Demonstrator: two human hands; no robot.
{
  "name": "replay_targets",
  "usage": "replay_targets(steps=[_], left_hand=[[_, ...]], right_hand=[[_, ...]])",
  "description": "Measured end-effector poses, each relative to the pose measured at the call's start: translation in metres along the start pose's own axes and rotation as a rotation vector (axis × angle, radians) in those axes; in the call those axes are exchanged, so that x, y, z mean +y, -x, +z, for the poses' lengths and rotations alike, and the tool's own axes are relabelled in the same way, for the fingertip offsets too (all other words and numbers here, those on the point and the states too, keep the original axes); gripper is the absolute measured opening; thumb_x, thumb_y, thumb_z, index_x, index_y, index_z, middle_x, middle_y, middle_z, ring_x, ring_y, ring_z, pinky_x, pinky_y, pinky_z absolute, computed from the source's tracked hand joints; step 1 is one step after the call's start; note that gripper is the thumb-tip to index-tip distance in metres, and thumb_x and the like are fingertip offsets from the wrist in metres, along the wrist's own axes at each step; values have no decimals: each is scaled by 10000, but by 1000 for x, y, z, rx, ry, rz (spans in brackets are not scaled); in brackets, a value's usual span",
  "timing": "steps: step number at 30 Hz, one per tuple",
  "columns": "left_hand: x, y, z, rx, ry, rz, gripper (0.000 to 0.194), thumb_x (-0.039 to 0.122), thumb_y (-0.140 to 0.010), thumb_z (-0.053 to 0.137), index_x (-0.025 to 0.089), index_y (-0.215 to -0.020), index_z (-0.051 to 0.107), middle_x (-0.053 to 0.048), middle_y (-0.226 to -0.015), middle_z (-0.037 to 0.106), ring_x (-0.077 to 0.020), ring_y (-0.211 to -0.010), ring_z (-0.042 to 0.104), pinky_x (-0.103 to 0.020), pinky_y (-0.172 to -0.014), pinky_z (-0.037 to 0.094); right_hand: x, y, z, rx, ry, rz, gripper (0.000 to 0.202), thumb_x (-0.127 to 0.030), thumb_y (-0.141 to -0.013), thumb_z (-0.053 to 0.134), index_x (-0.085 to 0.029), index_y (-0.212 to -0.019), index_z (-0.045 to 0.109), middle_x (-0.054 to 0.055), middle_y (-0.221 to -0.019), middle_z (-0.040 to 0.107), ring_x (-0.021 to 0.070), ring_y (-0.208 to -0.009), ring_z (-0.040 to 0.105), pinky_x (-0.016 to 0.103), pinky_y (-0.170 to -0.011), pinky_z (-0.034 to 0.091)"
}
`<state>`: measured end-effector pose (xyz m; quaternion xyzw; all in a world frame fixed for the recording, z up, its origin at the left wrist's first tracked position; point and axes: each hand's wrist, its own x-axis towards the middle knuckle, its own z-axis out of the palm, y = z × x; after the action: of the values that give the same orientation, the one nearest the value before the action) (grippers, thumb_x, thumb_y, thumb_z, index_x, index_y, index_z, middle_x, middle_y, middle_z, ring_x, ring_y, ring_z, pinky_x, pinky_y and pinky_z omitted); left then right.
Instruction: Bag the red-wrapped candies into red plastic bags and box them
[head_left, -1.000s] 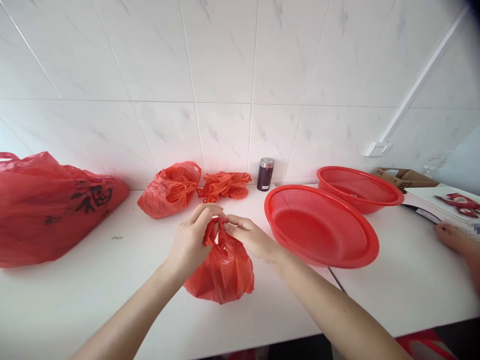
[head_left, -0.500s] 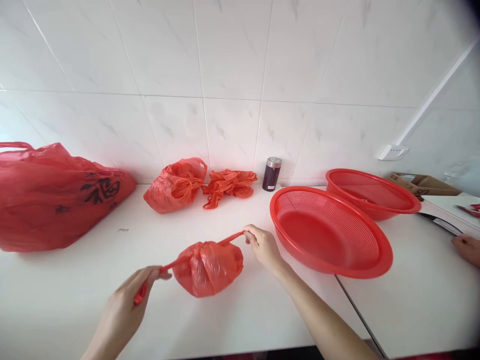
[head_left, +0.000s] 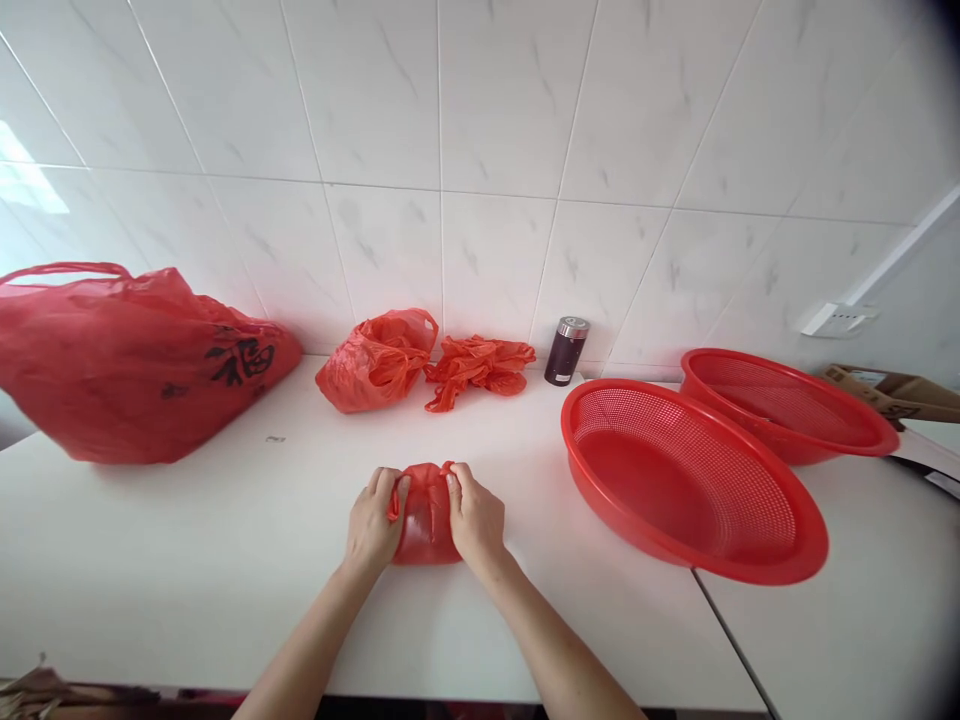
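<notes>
A filled red plastic bag (head_left: 426, 525) is on the white table in front of me. My left hand (head_left: 375, 520) grips its left side, with a bit of red plastic showing between thumb and fingers. On the opposite side my right hand (head_left: 477, 515) holds the bag, thumb on top and fingers wrapped around it. What the bag contains cannot be made out. Behind it lie another filled red bag (head_left: 371, 365) and a crumpled heap of red plastic bags (head_left: 484, 368).
A large red bag with black lettering (head_left: 150, 370) stands at the left. Two red plastic colanders (head_left: 675, 480) stand at the right, one behind the other. A dark bottle (head_left: 567, 352) is by the tiled wall. Far right are a cardboard box (head_left: 892, 390) and a wall socket (head_left: 838, 320).
My hands have come together from the stretched bag handles onto the bag's two sides. The view has shifted left, and the other person's hand at the far right is out of view.
</notes>
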<state>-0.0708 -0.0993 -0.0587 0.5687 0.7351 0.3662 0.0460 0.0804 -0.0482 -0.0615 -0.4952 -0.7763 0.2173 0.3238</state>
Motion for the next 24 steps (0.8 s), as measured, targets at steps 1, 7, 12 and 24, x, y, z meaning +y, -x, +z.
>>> replay_targets(steps=[1, 7, 12, 24], left_hand=[[-3, -3, 1, -12, -17, -9, 235, 386, -971, 284, 260, -856, 446, -16, -850, 616, -183, -675, 584, -292, -636, 445], [-14, -15, -6, -143, -166, -113, 200, 329, -963, 274, 281, -893, 455, 29, -656, 593, -168, -568, 555, -239, -562, 374], [-20, -26, 2, -207, -287, -160, 334, 438, -963, 277, 263, -836, 531, -24, -715, 671, -195, -594, 586, -262, -540, 323], [-33, -25, -2, -79, -331, -203, 307, 372, -965, 302, 251, -903, 577, -52, -962, 716, -218, -798, 629, -311, -688, 386]], right_hand=[[6, -2, 0, -10, 10, -10, 391, -412, -1021, 205, -293, -1111, 566, -14, -771, 672, 163, -661, 611, 253, -590, 333], [41, -21, -15, 16, 132, 66, 359, -403, -1015, 226, -283, -1041, 564, -28, -621, 612, 160, -554, 550, 249, -531, 253], [53, -26, -6, -23, 237, 60, 308, -332, -1008, 267, -271, -985, 568, -23, -639, 627, 145, -545, 532, 254, -514, 212], [57, -26, -8, 58, 86, 224, 265, -307, -984, 232, -241, -964, 488, -12, -599, 560, 182, -546, 529, 263, -519, 259]])
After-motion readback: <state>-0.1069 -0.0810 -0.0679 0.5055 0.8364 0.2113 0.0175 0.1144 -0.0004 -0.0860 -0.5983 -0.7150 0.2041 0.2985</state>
